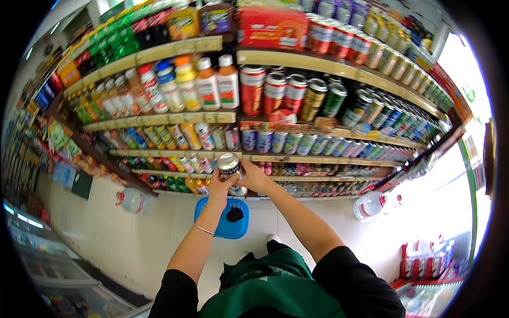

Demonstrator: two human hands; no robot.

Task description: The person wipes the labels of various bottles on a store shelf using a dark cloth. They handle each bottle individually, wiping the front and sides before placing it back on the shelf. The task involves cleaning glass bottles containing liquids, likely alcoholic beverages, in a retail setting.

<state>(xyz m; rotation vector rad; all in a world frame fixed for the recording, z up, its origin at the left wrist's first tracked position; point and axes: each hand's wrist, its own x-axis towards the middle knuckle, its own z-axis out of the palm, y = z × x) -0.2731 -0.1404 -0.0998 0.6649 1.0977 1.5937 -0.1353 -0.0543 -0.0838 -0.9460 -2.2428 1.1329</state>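
Observation:
A silver-topped drink can with a dark and white label is held up before the shelves. My left hand closes round its lower left side. On its right side my right hand is closed against the same can; some of its fingers are hidden behind it. Just below my hands, part of another can shows near the bottom shelf. A blue plastic basket sits on the floor beneath my left forearm, with a dark crumpled cloth-like thing in it.
Shelves packed with cans and bottles curve across the front. Large clear water jugs stand on the floor at left and right. Red packs are stacked at the lower right. A glass-topped cooler is at lower left.

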